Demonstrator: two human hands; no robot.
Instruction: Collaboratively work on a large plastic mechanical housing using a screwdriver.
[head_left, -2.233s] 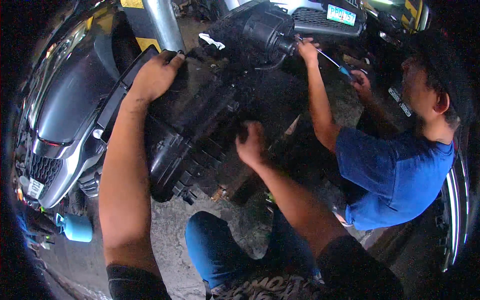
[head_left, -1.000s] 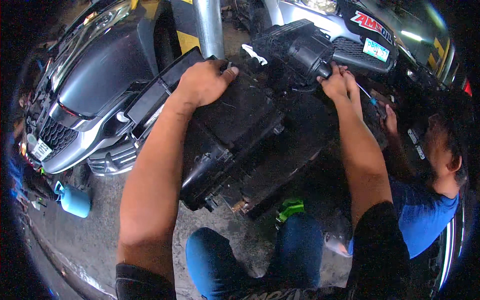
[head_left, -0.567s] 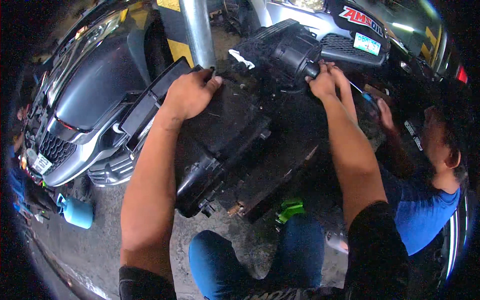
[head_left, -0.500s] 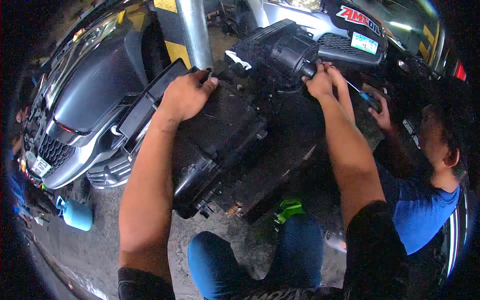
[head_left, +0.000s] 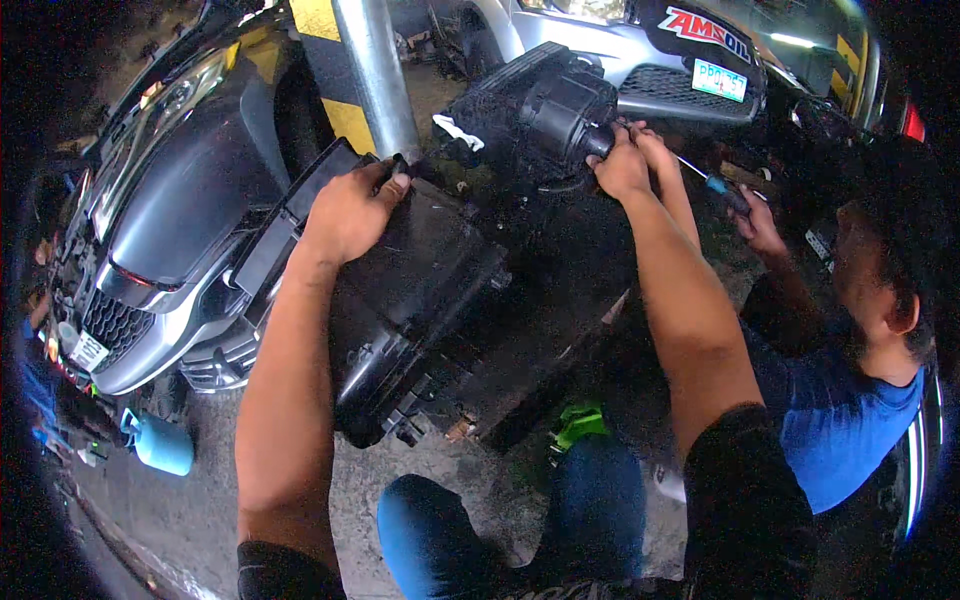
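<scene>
Black plastic forms the housing [head_left: 430, 255] in front of the person, between their knees and the metal pole [head_left: 375, 85]. The left hand [head_left: 348, 212] has its grip closed over the housing's far left edge. The right hand [head_left: 622, 168] keeps a narrow grip around the neck [head_left: 600, 141] of the black drum [head_left: 562, 112] at far right. Just beside it is a co-worker's near hand [head_left: 656, 152]; their other hand [head_left: 764, 224] holds the screwdriver [head_left: 716, 185], shaft angled toward the drum. A blue tank [head_left: 162, 444] sits on the floor, left.
</scene>
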